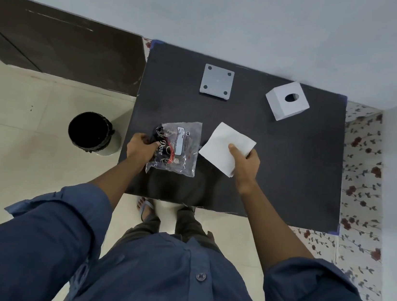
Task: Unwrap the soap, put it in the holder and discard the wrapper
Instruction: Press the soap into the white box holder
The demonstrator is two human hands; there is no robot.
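Note:
My left hand grips the left end of a clear plastic wrapper printed with "Dove"; the wrapper lies on the black table near its front left. My right hand holds a flat white square block by its right corner, thumb on top, just right of the wrapper. It looks like the soap bar, though I cannot tell for sure. The grey square soap holder, with a hole in each corner, sits at the back middle of the table, apart from both hands.
A white cube tissue box with a round hole stands at the back right. On the floor left of the table is a round bin with a black liner. A dark wooden panel runs along the far left; walls close the back and right.

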